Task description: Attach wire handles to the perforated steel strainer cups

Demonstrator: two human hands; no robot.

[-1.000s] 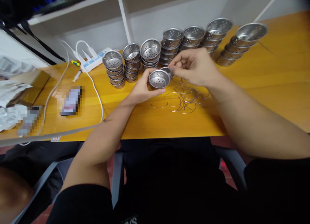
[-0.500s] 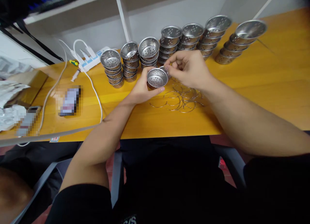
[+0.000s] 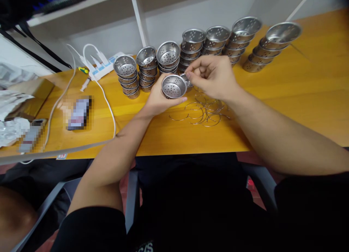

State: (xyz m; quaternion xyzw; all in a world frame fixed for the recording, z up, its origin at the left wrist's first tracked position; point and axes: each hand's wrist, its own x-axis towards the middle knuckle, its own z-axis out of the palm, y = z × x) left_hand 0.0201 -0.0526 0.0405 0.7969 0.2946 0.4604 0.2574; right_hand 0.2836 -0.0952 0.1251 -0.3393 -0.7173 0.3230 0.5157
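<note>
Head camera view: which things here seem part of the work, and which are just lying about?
Likely part of the work:
perforated metal cup in the left hand, the right hand close beside it
curved wires
stacks of similar cups

Probably just lying about:
power strip
blurred phone-like device
syringe-like item
brown box

Marking noted: small pale label (image 3: 61, 156) on the near edge of the worktop (image 3: 174, 141), toward its left corner; handwritten-looking number in red, first digit 3, second either 7 or 9. Light lettering (image 3: 146, 247) on the black shirt (image 3: 196, 212): cut by the frame, last letter apparently S, remainder illegible.
</note>
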